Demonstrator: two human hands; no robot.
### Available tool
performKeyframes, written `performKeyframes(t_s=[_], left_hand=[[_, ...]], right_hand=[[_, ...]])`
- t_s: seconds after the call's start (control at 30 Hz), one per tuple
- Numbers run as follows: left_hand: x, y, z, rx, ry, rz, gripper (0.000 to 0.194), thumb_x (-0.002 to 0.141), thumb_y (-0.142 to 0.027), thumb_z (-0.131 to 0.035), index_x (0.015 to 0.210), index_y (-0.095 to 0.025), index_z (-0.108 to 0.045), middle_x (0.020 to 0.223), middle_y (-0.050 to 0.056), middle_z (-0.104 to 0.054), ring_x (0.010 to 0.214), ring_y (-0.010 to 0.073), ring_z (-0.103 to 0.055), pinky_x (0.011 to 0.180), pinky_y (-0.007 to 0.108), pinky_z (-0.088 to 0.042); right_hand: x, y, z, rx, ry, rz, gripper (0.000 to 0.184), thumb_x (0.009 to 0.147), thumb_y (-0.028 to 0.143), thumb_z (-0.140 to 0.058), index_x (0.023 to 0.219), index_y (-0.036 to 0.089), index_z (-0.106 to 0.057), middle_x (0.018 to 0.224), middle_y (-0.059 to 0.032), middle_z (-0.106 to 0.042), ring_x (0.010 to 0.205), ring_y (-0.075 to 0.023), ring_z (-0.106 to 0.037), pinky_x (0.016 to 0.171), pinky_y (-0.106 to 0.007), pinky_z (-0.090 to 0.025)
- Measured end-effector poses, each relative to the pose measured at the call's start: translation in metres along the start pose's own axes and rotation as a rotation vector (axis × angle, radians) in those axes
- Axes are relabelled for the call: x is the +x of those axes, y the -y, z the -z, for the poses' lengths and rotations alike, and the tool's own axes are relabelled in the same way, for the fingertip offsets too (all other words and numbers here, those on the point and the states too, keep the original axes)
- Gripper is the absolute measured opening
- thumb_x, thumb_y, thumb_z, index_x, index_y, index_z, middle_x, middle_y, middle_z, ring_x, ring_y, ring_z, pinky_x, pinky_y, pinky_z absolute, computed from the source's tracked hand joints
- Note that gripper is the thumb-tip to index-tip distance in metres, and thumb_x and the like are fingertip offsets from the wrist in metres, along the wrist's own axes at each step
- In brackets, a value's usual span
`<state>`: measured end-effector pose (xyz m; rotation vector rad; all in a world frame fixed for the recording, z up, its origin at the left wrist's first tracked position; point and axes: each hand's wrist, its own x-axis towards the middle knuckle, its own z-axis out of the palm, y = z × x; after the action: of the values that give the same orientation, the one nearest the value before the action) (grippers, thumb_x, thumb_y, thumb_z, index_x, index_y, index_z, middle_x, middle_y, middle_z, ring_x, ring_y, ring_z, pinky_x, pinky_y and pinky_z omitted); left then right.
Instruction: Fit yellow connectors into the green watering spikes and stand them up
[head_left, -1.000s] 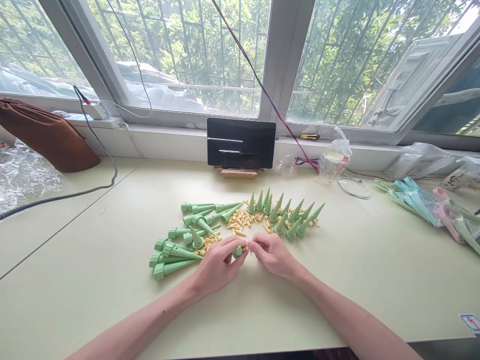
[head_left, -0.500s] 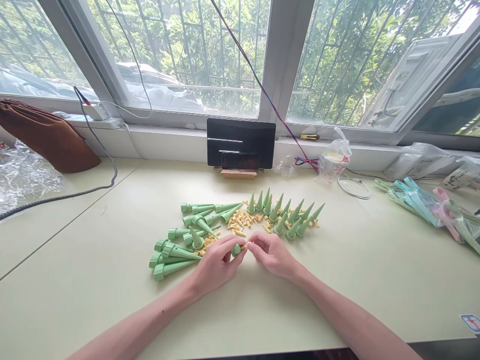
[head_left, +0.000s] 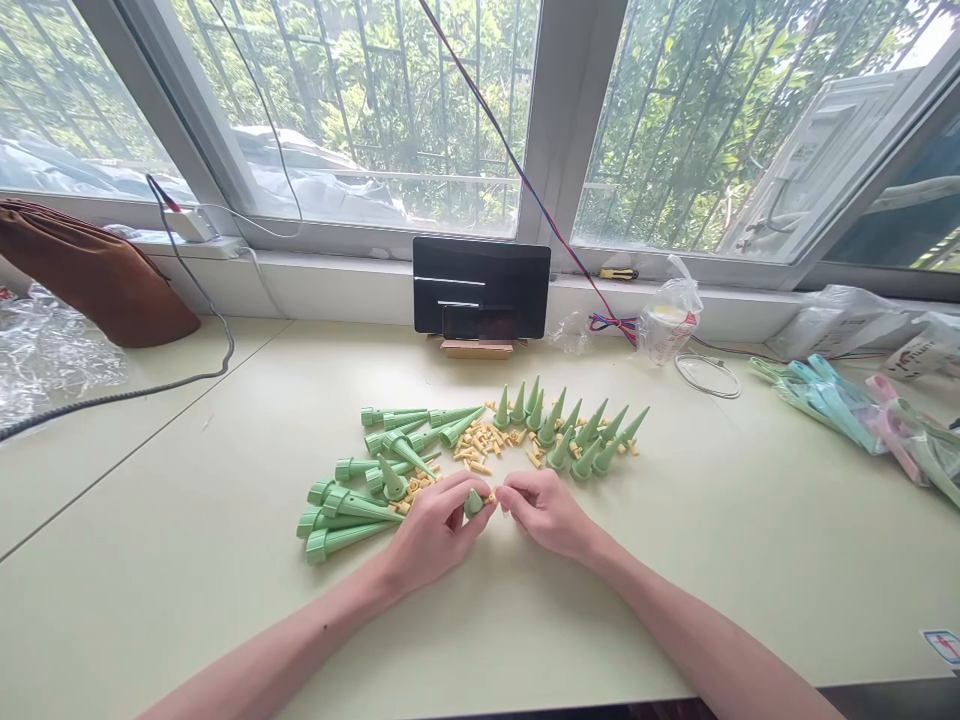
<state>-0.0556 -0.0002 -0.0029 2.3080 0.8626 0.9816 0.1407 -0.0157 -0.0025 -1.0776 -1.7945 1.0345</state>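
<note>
My left hand (head_left: 439,520) is closed around a green plant watering spike (head_left: 472,503), its pointed tip toward me. A small yellow nozzle (head_left: 489,498) juts from the right side of that spike. Close beside the nozzle, the thumb and fingers of my right hand (head_left: 546,510) are pinched together; whatever sits between them is too small to make out. Loose yellow nozzles (head_left: 480,442) lie in a pile beyond my hands. Several green spikes (head_left: 352,503) rest on their sides at the left, and more spikes (head_left: 591,430) stand tip-up at the right, some with yellow nozzles.
A black tablet (head_left: 480,285) leans by the window behind a cardboard stand (head_left: 477,349). To its right are a bagged cup (head_left: 667,320) and a coiled white cable (head_left: 707,376). Bagged coloured handles (head_left: 832,400) lie far right; a brown pouch (head_left: 105,275) is far left.
My right fingertips have curled and dipped slightly beside the yellow nozzle. The spike in my left hand is nearly still, and the laid-out parts have not moved.
</note>
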Motion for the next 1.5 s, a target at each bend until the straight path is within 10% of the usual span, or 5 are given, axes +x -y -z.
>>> performKeyframes(t_s=[0.3,0.97,1.5], left_hand=[[0.0008,0.0,0.0001,0.014,-0.025,-0.015,0.007,0.093,-0.021,-0.055,0.089,-0.019,-0.06,0.086,0.002,-0.066,0.057,0.0071,-0.051,0.049,0.019,-0.041],[-0.0016,0.0038,-0.0035,-0.005,0.017,-0.022,0.008,0.093,-0.019,-0.056,0.093,-0.02,-0.063,0.089,0.002,-0.066,0.057,0.0072,-0.05,0.05,0.019,-0.042],[0.001,0.0012,-0.0002,0.054,-0.03,0.016,0.01,0.094,-0.024,-0.056,0.087,-0.018,-0.061,0.086,0.002,-0.066,0.05,0.006,-0.044,0.05,0.02,-0.041]], right_hand=[[-0.0013,-0.0003,-0.0009,0.156,0.045,-0.061,0.023,0.096,0.039,-0.053,0.088,0.018,-0.059,0.062,0.0022,-0.05,0.05,-0.0113,-0.045,0.049,-0.024,-0.036],[0.0005,-0.0022,-0.0024,-0.051,-0.014,0.044,0.042,0.1,0.033,-0.044,0.062,0.017,-0.049,0.055,0.0041,-0.044,0.052,-0.0094,-0.039,0.053,-0.024,-0.03],[-0.0009,0.0013,-0.0009,0.11,0.052,-0.079,0.026,0.097,0.043,-0.051,0.086,0.019,-0.056,0.06,0.0026,-0.048,0.051,-0.0122,-0.044,0.05,-0.026,-0.035]])
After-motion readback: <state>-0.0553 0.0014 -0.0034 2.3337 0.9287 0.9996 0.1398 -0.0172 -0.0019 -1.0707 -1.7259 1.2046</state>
